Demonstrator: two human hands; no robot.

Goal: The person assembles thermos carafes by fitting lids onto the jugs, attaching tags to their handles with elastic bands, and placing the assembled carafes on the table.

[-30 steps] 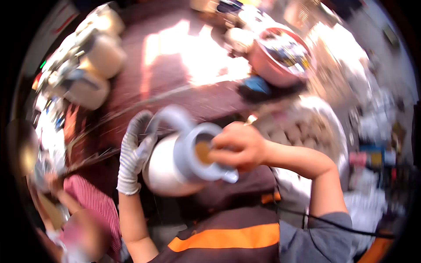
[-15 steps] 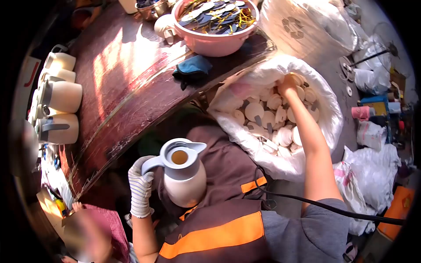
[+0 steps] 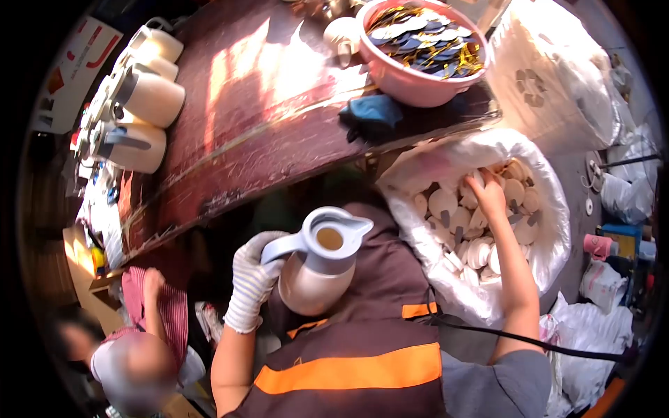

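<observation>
Gloved left grip [image 3: 254, 280] clamped on grey handle [image 3: 284, 245] of spouted jug [image 3: 316, 279], near centre, between 6 and 7 o'clock. Jug probably stiff, smooth, fairly light; handle safest hold. Right grip [image 3: 490, 195] among white discs [image 3: 477, 252], jug's 2 o'clock; closure unclear.

Scuffed dark red table [image 3: 279, 143], bright slanting sunlight patches [image 3: 279, 66] across its top, deep shadow [image 3: 209, 254] beneath it, grey floor [image 3: 577, 184] at the right
</observation>
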